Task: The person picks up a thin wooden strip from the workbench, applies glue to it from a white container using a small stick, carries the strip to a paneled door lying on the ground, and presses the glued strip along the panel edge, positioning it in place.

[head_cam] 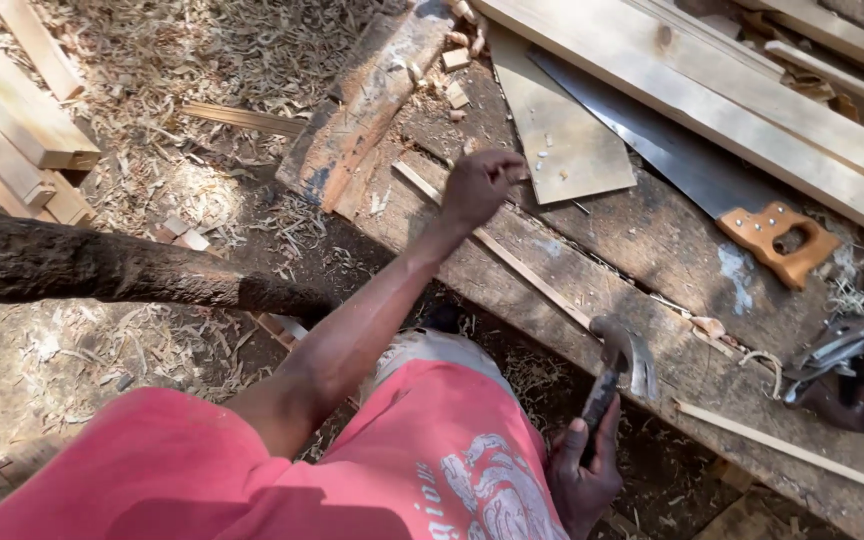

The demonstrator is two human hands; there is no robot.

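Right hand [584,470] gripping claw hammer [620,365], handle upright at table [652,240] near edge. Left hand [480,185] closed, pinching something small, can't tell what, up-left of hammer beside thin strip [512,262].

The workbench [652,250] is old wood, dark, rough and stained, its grain weathered and matt. On it lies a thin square panel [562,140] of pale, smooth wood, and beside that a handsaw [692,175] with a dull grey metal blade and a varnished orange-brown wooden handle. Far right, long planks [752,110] look freshly planed, light and even. A slim wooden strip [512,260] runs across the bench. The claw hammer [624,365] has a worn, faintly shiny steel head and a dark handle. At the right edge sits a hand plane [852,365] of dark metal. Dry, curly wood shavings [202,60] cover the ground at left, beside a coarse log [102,265] with rough bark. The shirt [352,480] is matt red cloth.
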